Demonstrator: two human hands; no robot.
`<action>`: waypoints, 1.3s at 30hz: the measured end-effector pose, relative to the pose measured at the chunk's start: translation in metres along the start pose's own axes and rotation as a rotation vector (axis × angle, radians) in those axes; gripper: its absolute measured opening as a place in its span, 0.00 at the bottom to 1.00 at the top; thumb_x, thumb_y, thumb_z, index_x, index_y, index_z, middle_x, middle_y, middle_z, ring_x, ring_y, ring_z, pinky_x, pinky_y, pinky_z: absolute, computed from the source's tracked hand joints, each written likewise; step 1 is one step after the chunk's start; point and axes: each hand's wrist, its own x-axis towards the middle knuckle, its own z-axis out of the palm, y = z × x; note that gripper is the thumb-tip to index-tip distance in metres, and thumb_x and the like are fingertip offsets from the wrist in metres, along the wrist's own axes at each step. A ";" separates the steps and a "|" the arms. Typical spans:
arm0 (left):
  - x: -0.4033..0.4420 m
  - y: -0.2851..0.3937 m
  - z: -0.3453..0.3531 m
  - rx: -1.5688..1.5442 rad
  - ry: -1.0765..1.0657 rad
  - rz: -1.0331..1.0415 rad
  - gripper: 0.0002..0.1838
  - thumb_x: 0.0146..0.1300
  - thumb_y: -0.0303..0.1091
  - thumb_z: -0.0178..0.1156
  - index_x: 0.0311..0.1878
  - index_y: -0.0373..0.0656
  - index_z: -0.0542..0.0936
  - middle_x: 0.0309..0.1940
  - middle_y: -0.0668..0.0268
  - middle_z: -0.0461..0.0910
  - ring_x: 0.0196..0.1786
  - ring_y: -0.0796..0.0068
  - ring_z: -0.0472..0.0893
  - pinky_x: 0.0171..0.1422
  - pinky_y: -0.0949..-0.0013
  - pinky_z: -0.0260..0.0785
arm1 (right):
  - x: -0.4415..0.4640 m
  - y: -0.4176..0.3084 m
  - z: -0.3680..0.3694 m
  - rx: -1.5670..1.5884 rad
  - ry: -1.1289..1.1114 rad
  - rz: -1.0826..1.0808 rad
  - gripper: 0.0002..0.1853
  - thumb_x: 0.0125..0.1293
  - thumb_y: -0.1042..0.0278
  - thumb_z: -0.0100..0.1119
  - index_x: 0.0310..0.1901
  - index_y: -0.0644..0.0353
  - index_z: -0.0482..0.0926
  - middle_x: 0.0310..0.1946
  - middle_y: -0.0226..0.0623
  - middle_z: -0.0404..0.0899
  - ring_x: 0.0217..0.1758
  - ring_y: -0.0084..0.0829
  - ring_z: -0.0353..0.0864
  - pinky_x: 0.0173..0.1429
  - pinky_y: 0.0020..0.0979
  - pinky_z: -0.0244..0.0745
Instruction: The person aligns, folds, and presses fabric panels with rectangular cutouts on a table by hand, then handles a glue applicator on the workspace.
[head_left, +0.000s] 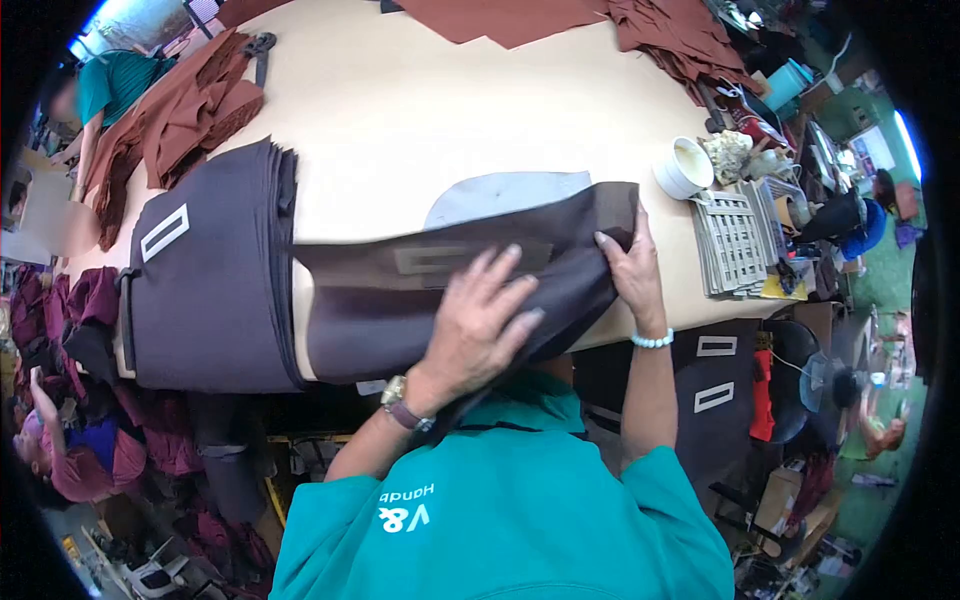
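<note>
A dark leather piece lies across the front of the table, its right end lifted and curled. My right hand grips that raised end, thumb on the near face. Over the middle of the piece is my left hand, fingers spread and slightly blurred, beside a pale rectangular frame shape. Whether its palm touches the leather is unclear. Behind the piece shows a light grey curved sheet. To the left, a thick stack of dark leather pieces carries a white rectangular frame.
A white tub and slotted pale templates stand at the right. Brown leather lies at the far left, near a person in green. More brown leather covers the table's far edge.
</note>
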 end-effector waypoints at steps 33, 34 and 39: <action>-0.001 -0.052 -0.001 0.576 -0.079 -0.303 0.42 0.56 0.55 0.58 0.67 0.38 0.59 0.70 0.52 0.50 0.72 0.51 0.47 0.71 0.43 0.37 | 0.116 0.013 -0.117 -1.203 0.064 0.108 0.39 0.54 0.29 0.47 0.50 0.61 0.79 0.68 0.49 0.52 0.72 0.56 0.43 0.69 0.60 0.36; 0.000 -0.052 0.000 0.572 -0.076 -0.302 0.42 0.56 0.55 0.58 0.67 0.38 0.59 0.70 0.52 0.51 0.72 0.51 0.48 0.71 0.43 0.37 | 0.114 0.013 -0.120 -1.166 0.188 0.016 0.38 0.54 0.30 0.48 0.51 0.60 0.78 0.68 0.49 0.52 0.72 0.56 0.44 0.69 0.60 0.36; -0.001 -0.052 0.000 0.579 -0.071 -0.291 0.41 0.57 0.54 0.58 0.67 0.38 0.59 0.70 0.51 0.51 0.72 0.51 0.48 0.71 0.43 0.38 | 0.093 0.021 -0.136 -1.209 0.290 -0.210 0.22 0.54 0.57 0.56 0.51 0.54 0.77 0.65 0.49 0.57 0.69 0.55 0.50 0.67 0.61 0.42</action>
